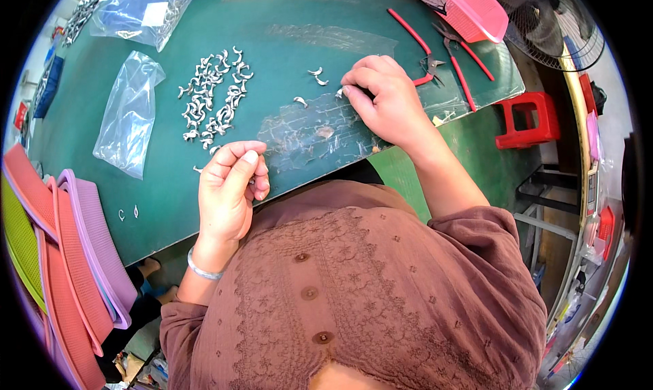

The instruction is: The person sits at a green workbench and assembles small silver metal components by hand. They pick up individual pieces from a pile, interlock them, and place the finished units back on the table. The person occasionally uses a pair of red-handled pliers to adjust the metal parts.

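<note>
A pile of small curved silver metal pieces (216, 94) lies on the green table, left of the middle. My left hand (228, 179) is closed at the pile's near end, thumb pressed against the forefinger; what it holds, if anything, is hidden. Farther right, my right hand (386, 97) rests low over the table with thumb and fingers drawn together. At its fingertips shows one small silver piece (339, 93), apparently pinched there. Between the hands and the far side lie a few loose curved pieces (317, 75), with another single piece (300, 102) nearer me.
Red-handled pliers (425, 56) and a second red-handled pair (459, 63) lie right of my right hand, below a pink basket (469, 12). Clear plastic bags (129, 118) lie at left. Stacked plastic baskets (95, 233) stand at the left edge; a red stool (527, 121) is at right.
</note>
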The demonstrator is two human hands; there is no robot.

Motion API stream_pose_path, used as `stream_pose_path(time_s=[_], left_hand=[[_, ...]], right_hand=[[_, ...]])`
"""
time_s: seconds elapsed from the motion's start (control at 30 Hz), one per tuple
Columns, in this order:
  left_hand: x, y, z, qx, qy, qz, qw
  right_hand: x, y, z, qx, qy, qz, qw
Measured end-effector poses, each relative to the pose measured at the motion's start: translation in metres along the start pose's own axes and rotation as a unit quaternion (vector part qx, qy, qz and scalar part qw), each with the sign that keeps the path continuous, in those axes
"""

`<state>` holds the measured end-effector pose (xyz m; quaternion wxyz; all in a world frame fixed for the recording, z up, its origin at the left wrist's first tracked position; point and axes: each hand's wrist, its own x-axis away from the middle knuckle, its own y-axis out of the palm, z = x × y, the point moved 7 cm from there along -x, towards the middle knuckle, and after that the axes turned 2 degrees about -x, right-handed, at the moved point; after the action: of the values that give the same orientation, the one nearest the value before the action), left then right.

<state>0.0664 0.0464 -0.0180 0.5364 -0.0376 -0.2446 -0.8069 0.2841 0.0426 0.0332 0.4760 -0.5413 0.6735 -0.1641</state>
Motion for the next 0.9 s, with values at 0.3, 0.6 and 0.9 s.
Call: stream_pose_path(time_s=[0.3,0.6,0.9], left_hand=[[0.000,0.000,0.001,-0.003,-0.005,-0.005,1.000],[0.000,0.000,0.000,0.004,-0.017,-0.012,1.000],[-0.018,0.012,0.006,0.002,-0.069,-0.033,0.997]], right_hand=[[-0.014,0.010,0.005,0.049,-0.009,-0.001,0.999],[-0.034,0.025,0.008,0.058,-0.043,-0.053,0.996],[-0.040,0.023,0.001,-0.022,-0.095,-0.060,0.993]])
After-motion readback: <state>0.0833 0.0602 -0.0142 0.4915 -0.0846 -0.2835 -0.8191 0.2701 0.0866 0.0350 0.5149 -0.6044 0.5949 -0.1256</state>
